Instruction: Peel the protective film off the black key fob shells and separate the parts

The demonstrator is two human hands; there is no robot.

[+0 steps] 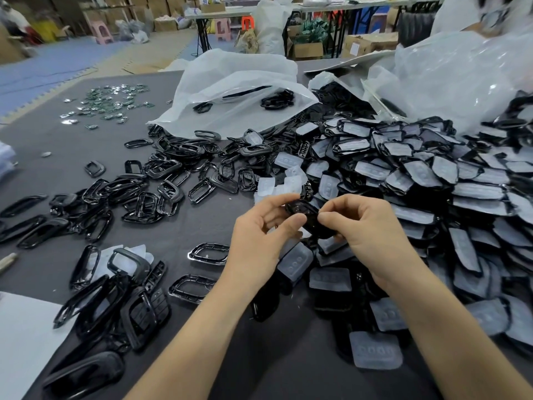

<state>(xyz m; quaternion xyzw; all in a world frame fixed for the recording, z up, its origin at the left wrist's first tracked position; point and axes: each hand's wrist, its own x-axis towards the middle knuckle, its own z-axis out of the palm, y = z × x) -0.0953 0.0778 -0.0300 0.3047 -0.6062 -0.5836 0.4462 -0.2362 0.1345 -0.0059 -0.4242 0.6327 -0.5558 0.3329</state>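
Observation:
A glossy black key fob shell (306,215) is held above the table between both hands. My left hand (262,241) grips its left end, thumb on top and fingers behind. My right hand (363,235) pinches its right end with thumb and forefinger. A large heap of film-covered shells (432,180) fills the right side. Bare black frames (161,186) lie scattered to the left. Loose translucent films (288,171) lie just beyond my hands.
An open clear plastic bag (230,90) with a few black parts lies at the back, with more bags (461,73) at the right. Small green and silver parts (112,99) lie far left. White sheet (23,336) at the near-left corner. The grey table mat (72,157) shows between parts.

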